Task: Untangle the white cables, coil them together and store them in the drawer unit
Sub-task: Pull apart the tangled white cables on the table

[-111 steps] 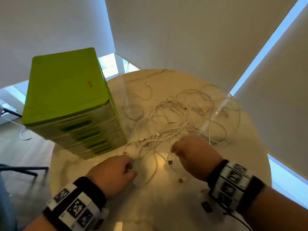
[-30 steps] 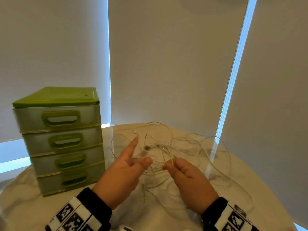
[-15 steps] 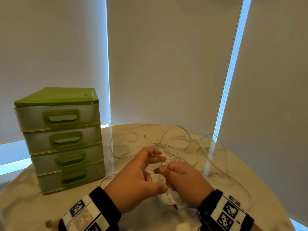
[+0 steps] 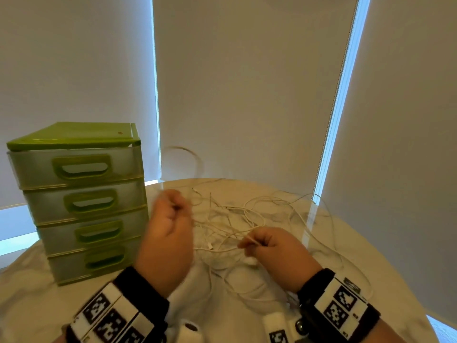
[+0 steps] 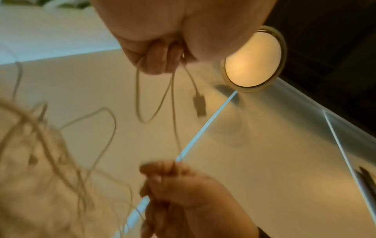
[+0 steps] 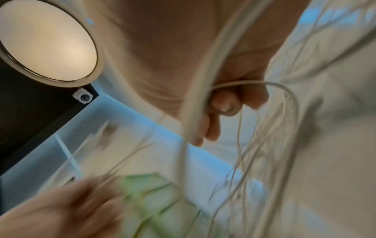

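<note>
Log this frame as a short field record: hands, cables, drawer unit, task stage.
left hand: raised, gripping a cable, connector dangling below the fingers
right hand: pinching a cable strand
cables: white, tangled, spread on the table, some lifted by the hands
drawer unit: green top, four drawers, all shut, left of the hands
task stage: untangling; nothing coiled or stored

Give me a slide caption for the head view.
Both hands, left hand and right hand, pinch strands of tangled white cables beside a closed green drawer unit.
</note>
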`<state>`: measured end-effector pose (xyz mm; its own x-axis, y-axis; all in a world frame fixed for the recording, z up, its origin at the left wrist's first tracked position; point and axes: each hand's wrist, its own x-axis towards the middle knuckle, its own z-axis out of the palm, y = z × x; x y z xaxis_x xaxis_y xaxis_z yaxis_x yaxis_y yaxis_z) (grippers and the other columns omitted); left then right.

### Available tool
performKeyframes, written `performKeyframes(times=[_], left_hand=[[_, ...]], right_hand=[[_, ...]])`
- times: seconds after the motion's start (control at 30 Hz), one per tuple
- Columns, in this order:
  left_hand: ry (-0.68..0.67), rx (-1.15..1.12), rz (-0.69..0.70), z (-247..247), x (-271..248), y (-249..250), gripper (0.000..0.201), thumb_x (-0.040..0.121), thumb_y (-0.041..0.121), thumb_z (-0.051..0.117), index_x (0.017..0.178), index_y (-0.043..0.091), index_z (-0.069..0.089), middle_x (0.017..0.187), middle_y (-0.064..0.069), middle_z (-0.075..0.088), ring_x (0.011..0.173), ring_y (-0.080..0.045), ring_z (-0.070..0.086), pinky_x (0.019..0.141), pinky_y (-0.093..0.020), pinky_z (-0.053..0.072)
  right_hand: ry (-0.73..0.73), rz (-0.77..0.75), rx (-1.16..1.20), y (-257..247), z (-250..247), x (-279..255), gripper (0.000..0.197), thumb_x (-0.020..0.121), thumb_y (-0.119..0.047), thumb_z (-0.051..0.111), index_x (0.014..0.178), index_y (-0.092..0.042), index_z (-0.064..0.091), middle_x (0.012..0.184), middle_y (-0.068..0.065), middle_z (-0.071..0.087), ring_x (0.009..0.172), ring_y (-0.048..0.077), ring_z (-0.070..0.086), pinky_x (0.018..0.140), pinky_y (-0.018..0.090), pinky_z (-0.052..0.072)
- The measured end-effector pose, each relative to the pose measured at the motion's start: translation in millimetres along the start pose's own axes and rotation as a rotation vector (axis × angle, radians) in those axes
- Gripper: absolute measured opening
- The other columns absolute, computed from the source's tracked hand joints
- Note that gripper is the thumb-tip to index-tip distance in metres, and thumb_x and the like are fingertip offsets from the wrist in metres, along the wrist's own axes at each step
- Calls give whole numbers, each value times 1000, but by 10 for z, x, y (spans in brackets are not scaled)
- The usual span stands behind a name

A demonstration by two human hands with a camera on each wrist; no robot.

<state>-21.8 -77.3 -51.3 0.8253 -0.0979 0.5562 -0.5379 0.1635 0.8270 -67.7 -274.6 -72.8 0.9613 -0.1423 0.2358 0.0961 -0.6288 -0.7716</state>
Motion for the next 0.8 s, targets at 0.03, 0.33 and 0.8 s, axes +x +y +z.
performKeyframes(times=[0.03, 0.33, 0.8], left_hand=[[127, -80, 45, -64, 52, 45, 40, 101, 7, 41, 77, 38, 47, 59, 7, 45, 49, -9, 41, 46, -29, 38], [317, -336, 150, -164, 126, 122, 37, 97, -6, 40, 87, 30, 40, 64, 8, 50, 52, -5, 41, 47, -21, 35], [139, -123, -190, -283, 156, -148, 36, 93, 14, 57, 105, 43, 41, 69, -3, 51, 56, -20, 47, 51, -34, 42]], right_hand=[[89, 48, 35, 44, -68, 35, 26, 89, -11, 60, 85, -32, 75, 81, -9, 72, 81, 7, 66, 70, 20, 47], [409, 120, 808, -199, -276, 157, 22, 101, -18, 49, 101, -7, 68, 81, 12, 62, 60, 17, 62, 54, 27, 53], [341, -130, 433, -1819, -1621, 438, 16, 102, -7, 44, 104, -7, 60, 72, 7, 62, 52, 15, 52, 49, 26, 43]])
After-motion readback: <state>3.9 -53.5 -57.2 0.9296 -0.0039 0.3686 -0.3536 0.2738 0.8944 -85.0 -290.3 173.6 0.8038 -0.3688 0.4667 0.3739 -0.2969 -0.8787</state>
